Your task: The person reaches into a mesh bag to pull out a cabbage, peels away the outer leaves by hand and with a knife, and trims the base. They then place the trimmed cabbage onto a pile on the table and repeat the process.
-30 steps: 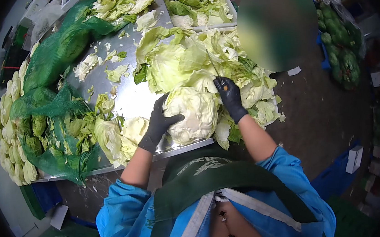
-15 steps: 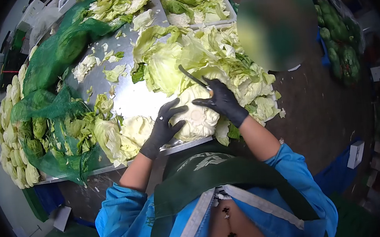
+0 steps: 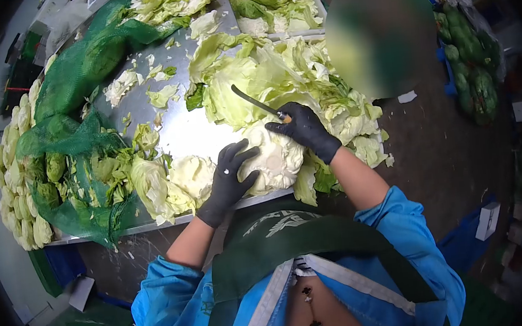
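A pale, trimmed cabbage lies at the table's near edge with its round cut stem facing up. My left hand, in a black glove, cups its left side, thumb and fingers curved against the leaves. A small white scrap clings to this glove. In my right hand, also gloved in black, is a knife with a curved dark blade and an orange handle. The blade points up and left, over loose outer leaves. That hand's fingers close on the handle beside the upper right of the cabbage.
The metal table carries leaf scraps. Green net bags with cabbages lie left, beside stacked pale cabbages. A white crate of leaves stands at the back. More bagged cabbages are far right. A blurred patch covers the upper right.
My right hand has turned slightly and drawn up from the cabbage's stem, with the knife blade swung further left and lower. My left hand stays on the cabbage's side.
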`<state>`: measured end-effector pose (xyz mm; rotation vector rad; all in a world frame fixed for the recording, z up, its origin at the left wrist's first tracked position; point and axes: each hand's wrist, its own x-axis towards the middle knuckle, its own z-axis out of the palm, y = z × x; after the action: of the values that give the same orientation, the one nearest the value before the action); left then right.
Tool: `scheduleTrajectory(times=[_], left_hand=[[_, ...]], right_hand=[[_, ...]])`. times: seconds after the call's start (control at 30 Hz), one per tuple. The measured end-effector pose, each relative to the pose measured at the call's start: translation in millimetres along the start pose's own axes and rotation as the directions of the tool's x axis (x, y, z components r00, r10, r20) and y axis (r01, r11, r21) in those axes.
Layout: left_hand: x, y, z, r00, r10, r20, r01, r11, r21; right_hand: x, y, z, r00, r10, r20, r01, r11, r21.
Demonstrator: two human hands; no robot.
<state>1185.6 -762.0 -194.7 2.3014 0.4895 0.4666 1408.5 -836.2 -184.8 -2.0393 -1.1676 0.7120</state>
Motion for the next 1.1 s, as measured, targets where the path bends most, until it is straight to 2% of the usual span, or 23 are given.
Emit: scheduleTrajectory(times=[0.1, 0.13, 0.23, 0.27, 0.3, 0.33, 0.37, 0.43, 0.47, 0.5, 0.57, 0.63, 0.67, 0.7, 0.73, 0.83, 0.87, 0.9, 0.93, 0.97, 1.0, 1.03, 1.1], left_hand=[[-7, -5, 0, 0.995, -0.098, -0.011, 0.098, 0.995, -0.036], [-14, -13, 3, 0.994, -0.103, -0.028, 0.102, 0.994, -0.038], [-29, -36, 1, 0.981, -0.191, -0.027, 0.183, 0.964, -0.192], [-31, -36, -9, 0.967, -0.247, 0.054, 0.253, 0.948, -0.195], [-27, -31, -13, 0.968, -0.248, 0.045, 0.252, 0.948, -0.194], [-25, -23, -15, 0.968, -0.243, -0.059, 0.243, 0.97, -0.007], [-24, -12, -15, 0.963, -0.221, -0.157, 0.248, 0.952, 0.181], [1, 39, 2, 0.991, -0.015, -0.132, 0.044, 0.974, 0.223], [7, 46, 22, 0.991, -0.127, 0.034, 0.114, 0.96, 0.255], [18, 64, 37, 0.939, -0.291, 0.182, 0.182, 0.872, 0.453], [6, 36, 62, 0.992, -0.105, 0.069, 0.038, 0.772, 0.634], [-2, 30, 34, 0.986, -0.15, 0.076, 0.094, 0.868, 0.488], [-16, 12, 24, 0.999, -0.033, -0.043, 0.044, 0.958, 0.285], [-28, 10, 4, 0.993, -0.082, -0.088, 0.096, 0.981, 0.167], [-46, 8, -5, 0.969, -0.171, -0.176, 0.175, 0.985, 0.006], [-63, 14, -15, 0.848, -0.398, -0.351, 0.297, 0.904, -0.308], [-57, 12, -17, 0.751, -0.522, -0.405, 0.352, 0.835, -0.423], [-59, -7, -23, 0.722, -0.466, -0.512, 0.368, 0.885, -0.287], [-64, -26, -33, 0.641, -0.633, -0.435, 0.318, 0.735, -0.599], [-64, -35, -48, 0.577, -0.756, -0.31, 0.208, 0.503, -0.839], [-73, -52, -52, 0.56, -0.809, -0.178, -0.074, 0.165, -0.983], [-86, -56, -57, 0.597, -0.801, -0.055, -0.128, -0.028, -0.991], [-101, -50, -61, 0.585, -0.784, -0.208, -0.174, 0.129, -0.976]], right_hand=[[-19, -4, 10, 0.947, -0.31, -0.082, 0.314, 0.948, 0.045], [-30, -6, 10, 0.924, -0.382, -0.011, 0.382, 0.924, -0.033], [-67, 26, 12, 0.854, -0.441, 0.276, 0.422, 0.897, 0.127], [-74, 45, 12, 0.981, -0.11, 0.163, 0.031, 0.903, 0.428], [-77, 65, 8, 0.95, 0.262, 0.171, -0.305, 0.653, 0.693], [-73, 81, -7, 0.967, 0.146, -0.207, -0.053, 0.915, 0.401], [-66, 91, -18, 0.866, -0.109, -0.487, 0.11, 0.994, -0.027], [-62, 89, -17, 0.85, -0.099, -0.517, 0.037, 0.991, -0.13], [-59, 97, -2, 0.954, 0.212, -0.213, -0.136, 0.937, 0.322], [-54, 103, 15, 0.914, 0.347, 0.211, -0.399, 0.668, 0.628], [-54, 113, 68, 0.916, 0.298, 0.269, -0.389, 0.49, 0.78], [-56, 101, 88, 0.997, -0.028, -0.073, 0.066, 0.801, 0.595], [-61, 81, 82, 0.999, 0.017, 0.039, -0.038, 0.776, 0.63], [-65, 52, 70, 0.986, 0.056, 0.156, -0.146, 0.744, 0.652], [-62, 26, 70, 0.973, -0.225, -0.044, 0.212, 0.814, 0.542], [-41, -30, 76, 0.913, -0.359, 0.195, -0.024, 0.429, 0.903], [-29, -35, 78, 0.881, -0.341, 0.328, -0.133, 0.487, 0.863], [-16, -40, 84, 0.834, -0.317, 0.451, -0.231, 0.543, 0.808], [-4, -35, 97, 0.856, -0.416, 0.307, -0.009, 0.582, 0.813], [6, -25, 110, 0.887, -0.235, 0.398, -0.226, 0.531, 0.817], [11, -19, 119, 0.94, -0.185, 0.288, -0.156, 0.517, 0.842], [19, -21, 125, 0.976, -0.142, 0.163, -0.071, 0.5, 0.863], [18, -41, 118, 0.966, -0.081, 0.247, -0.129, 0.678, 0.724]])
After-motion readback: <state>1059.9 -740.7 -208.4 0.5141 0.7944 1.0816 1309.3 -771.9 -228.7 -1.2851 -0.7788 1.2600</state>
